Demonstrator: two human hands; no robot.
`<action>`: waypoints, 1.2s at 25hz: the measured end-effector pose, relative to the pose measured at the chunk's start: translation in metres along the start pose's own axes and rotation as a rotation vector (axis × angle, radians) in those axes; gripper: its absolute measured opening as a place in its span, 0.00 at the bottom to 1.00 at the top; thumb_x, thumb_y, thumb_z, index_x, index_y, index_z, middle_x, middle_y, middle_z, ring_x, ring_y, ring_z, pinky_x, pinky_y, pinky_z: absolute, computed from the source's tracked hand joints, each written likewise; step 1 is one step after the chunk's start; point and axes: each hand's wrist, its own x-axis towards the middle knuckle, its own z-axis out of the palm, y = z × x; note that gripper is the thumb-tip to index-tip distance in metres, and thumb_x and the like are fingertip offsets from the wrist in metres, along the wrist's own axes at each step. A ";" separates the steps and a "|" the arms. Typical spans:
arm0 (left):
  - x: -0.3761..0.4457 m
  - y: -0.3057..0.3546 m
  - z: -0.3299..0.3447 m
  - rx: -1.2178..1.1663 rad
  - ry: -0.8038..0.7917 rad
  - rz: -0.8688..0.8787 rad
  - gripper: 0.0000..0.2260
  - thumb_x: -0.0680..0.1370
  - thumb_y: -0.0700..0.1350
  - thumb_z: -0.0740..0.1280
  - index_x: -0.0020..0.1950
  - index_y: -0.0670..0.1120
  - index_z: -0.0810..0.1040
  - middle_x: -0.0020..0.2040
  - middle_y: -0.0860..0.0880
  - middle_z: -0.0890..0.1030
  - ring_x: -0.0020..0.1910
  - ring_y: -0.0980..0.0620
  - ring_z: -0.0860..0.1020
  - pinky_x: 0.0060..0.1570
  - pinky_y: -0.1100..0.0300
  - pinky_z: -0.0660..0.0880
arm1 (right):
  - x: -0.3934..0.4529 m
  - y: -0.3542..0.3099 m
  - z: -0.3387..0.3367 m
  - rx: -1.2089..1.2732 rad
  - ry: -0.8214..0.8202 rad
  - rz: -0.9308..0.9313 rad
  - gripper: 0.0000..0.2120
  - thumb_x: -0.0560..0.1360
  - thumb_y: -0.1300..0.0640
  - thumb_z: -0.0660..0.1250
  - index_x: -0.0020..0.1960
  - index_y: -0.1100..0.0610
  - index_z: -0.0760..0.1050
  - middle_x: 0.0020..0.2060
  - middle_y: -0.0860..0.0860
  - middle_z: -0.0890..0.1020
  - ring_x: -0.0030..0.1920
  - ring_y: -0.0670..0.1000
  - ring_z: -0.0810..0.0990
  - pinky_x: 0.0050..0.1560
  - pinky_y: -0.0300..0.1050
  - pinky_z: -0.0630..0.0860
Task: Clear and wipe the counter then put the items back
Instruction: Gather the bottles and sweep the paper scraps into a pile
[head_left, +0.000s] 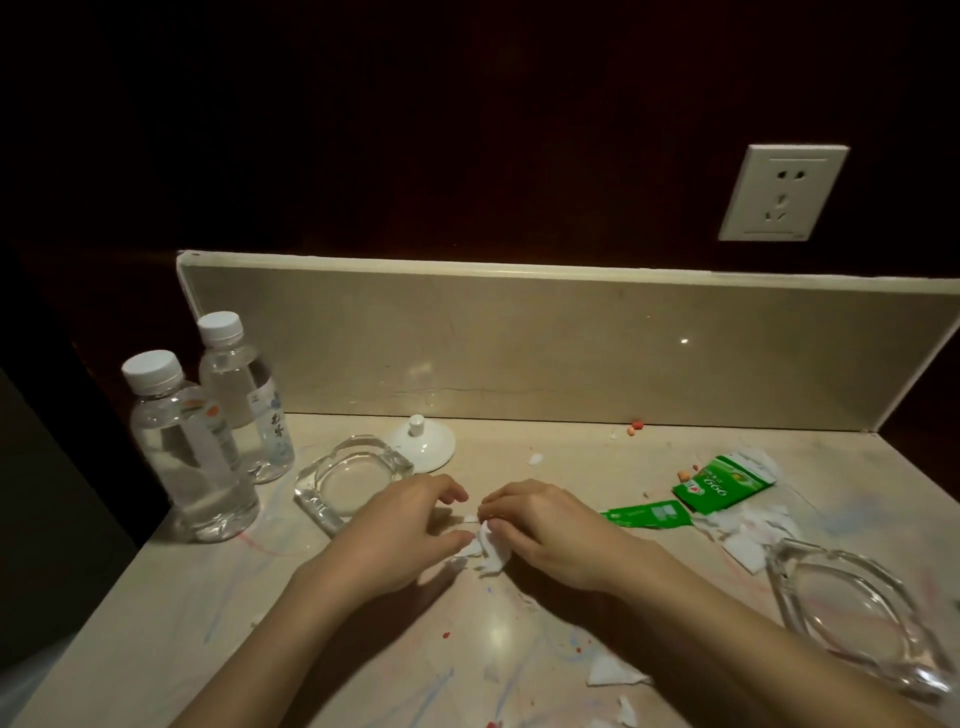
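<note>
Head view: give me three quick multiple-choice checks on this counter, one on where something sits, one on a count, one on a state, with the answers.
1. Where is the white lid?
A. Behind the left glass ashtray, near the backsplash
B. Inside the right glass ashtray
C. On top of a bottle

2. How many water bottles stand on the counter?
A. One
B. Two
C. Four

3. What state is the green packet in?
A. Sealed and upright
B. Torn open, lying flat
C. Held in a hand

Answers: 1 A, the lid rests just beyond that ashtray's far edge. 2 B, two capped bottles stand at the left. 3 B, a ripped piece lies beside it among paper scraps.
</note>
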 end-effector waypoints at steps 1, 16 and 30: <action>0.001 0.001 0.001 0.002 -0.007 0.008 0.18 0.75 0.54 0.69 0.64 0.53 0.74 0.61 0.56 0.76 0.52 0.65 0.74 0.56 0.66 0.72 | -0.002 0.005 -0.005 0.018 0.039 0.019 0.17 0.81 0.51 0.56 0.64 0.56 0.75 0.62 0.50 0.77 0.61 0.49 0.74 0.62 0.42 0.69; -0.059 -0.022 -0.022 0.067 0.037 -0.154 0.19 0.75 0.56 0.68 0.64 0.55 0.72 0.62 0.56 0.76 0.57 0.60 0.74 0.56 0.66 0.71 | 0.022 0.139 -0.031 -0.044 0.342 0.629 0.11 0.78 0.58 0.62 0.55 0.59 0.80 0.50 0.57 0.82 0.49 0.57 0.79 0.51 0.51 0.77; -0.053 0.010 0.015 0.064 -0.027 -0.017 0.29 0.75 0.55 0.67 0.73 0.53 0.61 0.67 0.53 0.72 0.64 0.53 0.70 0.58 0.63 0.66 | 0.015 0.029 0.006 0.120 0.199 0.202 0.11 0.77 0.60 0.62 0.56 0.56 0.80 0.52 0.49 0.82 0.52 0.48 0.78 0.57 0.45 0.75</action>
